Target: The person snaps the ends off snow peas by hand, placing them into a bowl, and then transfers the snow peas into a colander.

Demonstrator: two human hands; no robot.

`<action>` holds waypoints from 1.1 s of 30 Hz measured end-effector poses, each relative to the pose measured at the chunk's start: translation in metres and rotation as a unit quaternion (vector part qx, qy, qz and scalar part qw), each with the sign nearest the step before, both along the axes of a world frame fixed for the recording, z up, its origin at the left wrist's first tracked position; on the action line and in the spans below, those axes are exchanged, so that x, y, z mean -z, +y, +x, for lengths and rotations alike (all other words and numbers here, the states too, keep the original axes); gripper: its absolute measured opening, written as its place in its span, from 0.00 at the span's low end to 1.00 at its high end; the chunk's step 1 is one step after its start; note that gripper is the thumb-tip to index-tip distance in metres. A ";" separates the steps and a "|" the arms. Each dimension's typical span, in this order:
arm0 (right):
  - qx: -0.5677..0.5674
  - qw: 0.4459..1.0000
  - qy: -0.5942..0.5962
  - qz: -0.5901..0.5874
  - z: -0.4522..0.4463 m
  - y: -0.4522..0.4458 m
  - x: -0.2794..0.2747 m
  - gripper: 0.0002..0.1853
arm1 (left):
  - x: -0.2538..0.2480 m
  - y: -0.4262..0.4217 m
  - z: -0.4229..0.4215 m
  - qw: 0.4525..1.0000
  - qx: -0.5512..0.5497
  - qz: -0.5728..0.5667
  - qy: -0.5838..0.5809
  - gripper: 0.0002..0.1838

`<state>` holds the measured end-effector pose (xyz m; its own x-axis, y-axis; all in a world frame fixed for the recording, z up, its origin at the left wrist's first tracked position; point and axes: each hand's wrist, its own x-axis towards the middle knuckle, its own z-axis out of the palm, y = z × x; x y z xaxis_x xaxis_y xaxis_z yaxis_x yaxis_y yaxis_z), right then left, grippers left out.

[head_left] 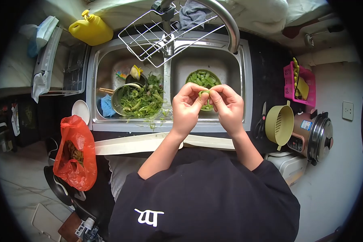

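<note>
My left hand [186, 108] and my right hand [229, 108] meet over the right sink basin, with fingertips pinched on a thin, bent green bean [204, 92]. Both thumbs press against it, and the fingers hide part of it. Right below them a green bowl [218, 79] holds short cut green pieces [201, 77], partly covered by my hands. To the left, in the other basin, a metal bowl [116, 99] is heaped with leafy green scraps [139, 101], some spilling over its rim.
A wire rack [145, 36] and curved faucet [232, 34] overhang the double sink [167, 84]. Scissors [261, 123], a yellow-green colander [279, 125] and a rice cooker [306, 135] stand right. A red plastic bag [76, 169] sits left. A blue cloth [107, 106] lies in the left basin.
</note>
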<state>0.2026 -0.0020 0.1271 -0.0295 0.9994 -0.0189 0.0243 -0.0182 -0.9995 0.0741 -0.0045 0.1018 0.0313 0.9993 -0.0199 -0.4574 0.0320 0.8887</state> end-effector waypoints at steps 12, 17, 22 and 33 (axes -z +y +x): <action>-0.282 0.891 -0.315 0.168 0.010 0.029 -0.039 0.04 | -0.023 0.021 -0.073 0.940 0.314 -0.112 0.072 0.07; -0.209 0.908 -0.322 0.169 0.008 0.035 -0.041 0.04 | -0.010 0.015 -0.074 0.922 0.352 -0.154 0.049 0.08; -0.205 0.900 -0.322 0.209 -0.001 0.027 -0.031 0.06 | 0.003 0.011 -0.082 0.929 0.334 -0.153 0.048 0.09; -0.310 0.850 -0.350 0.241 -0.003 0.025 -0.023 0.09 | -0.013 0.009 -0.077 0.922 0.331 -0.118 0.165 0.08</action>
